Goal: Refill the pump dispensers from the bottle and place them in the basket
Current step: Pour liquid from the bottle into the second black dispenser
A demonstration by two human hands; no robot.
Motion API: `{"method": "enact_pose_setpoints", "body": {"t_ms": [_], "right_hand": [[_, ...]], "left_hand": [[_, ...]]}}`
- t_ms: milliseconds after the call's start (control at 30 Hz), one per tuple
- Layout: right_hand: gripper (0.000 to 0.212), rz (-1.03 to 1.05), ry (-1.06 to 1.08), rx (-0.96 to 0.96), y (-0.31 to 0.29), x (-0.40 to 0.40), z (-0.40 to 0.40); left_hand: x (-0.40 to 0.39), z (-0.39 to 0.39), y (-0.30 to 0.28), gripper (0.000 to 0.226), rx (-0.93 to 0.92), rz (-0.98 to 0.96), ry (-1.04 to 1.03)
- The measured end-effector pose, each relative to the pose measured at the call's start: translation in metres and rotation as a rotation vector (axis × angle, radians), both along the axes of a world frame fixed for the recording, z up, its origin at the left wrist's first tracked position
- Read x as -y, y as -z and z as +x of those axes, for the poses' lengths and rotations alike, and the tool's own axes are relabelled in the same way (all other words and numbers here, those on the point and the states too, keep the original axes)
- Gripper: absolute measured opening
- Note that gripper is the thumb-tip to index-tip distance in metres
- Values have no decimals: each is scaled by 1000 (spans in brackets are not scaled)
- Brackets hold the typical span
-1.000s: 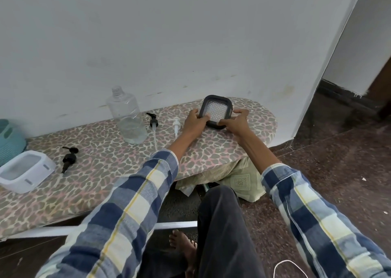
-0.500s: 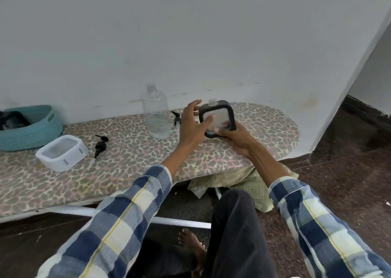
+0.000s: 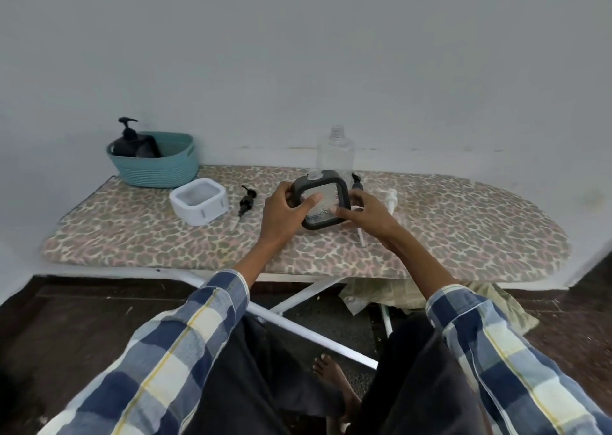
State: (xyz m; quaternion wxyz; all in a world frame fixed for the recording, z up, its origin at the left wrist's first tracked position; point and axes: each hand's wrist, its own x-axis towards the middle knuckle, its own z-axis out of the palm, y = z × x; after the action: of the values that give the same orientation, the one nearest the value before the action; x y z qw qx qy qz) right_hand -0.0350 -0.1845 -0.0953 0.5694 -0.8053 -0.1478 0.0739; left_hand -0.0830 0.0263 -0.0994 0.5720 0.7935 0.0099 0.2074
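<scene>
I see both hands, left hand (image 3: 284, 210) and right hand (image 3: 366, 212), gripping the black-framed dispenser (image 3: 320, 199); clear bottle (image 3: 335, 151) just behind, white dispenser (image 3: 199, 201) and teal basket (image 3: 155, 163) leftward.

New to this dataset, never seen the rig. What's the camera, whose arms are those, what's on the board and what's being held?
There is no robot. A person wears one wide-angle camera on the head, looking forward and down, so the checked sleeves are their own arms. The left hand and right hand together grip a square black-framed clear dispenser with its pump off, above a leopard-print ironing board. On the board lie a white square dispenser, also open, a loose black pump head, a white pump head, another black pump and a tall clear uncapped bottle. A teal ribbed basket already holds a dark pump dispenser.
</scene>
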Motion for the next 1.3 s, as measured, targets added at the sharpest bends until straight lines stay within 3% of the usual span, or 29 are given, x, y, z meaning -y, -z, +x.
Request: {"method": "enact_pose_setpoints", "body": {"t_ms": [333,467,533,633,733,1033,1300], "right_hand": [[28,182,301,151,-2,-33,0],[31,143,486,225,1,-22,8],[44,113,530,239,1,-19,14],[70,69,482,224,0,-21,28],[83,2,374,187,4,-33,43],[68,-63,321,274,6,-57,55],[76,-124,231,407,-5,-68,38]], "left_hand": [[-27,13,0,47,36,-52,-159],[-39,21,19,51,46,6,-168],[-40,24,27,47,61,26,-131],[-43,30,35,50,78,126,-108],[-43,32,39,59,55,182,-131],[-43,30,41,58,90,123,-181],[-44,30,41,62,105,124,-229]]}}
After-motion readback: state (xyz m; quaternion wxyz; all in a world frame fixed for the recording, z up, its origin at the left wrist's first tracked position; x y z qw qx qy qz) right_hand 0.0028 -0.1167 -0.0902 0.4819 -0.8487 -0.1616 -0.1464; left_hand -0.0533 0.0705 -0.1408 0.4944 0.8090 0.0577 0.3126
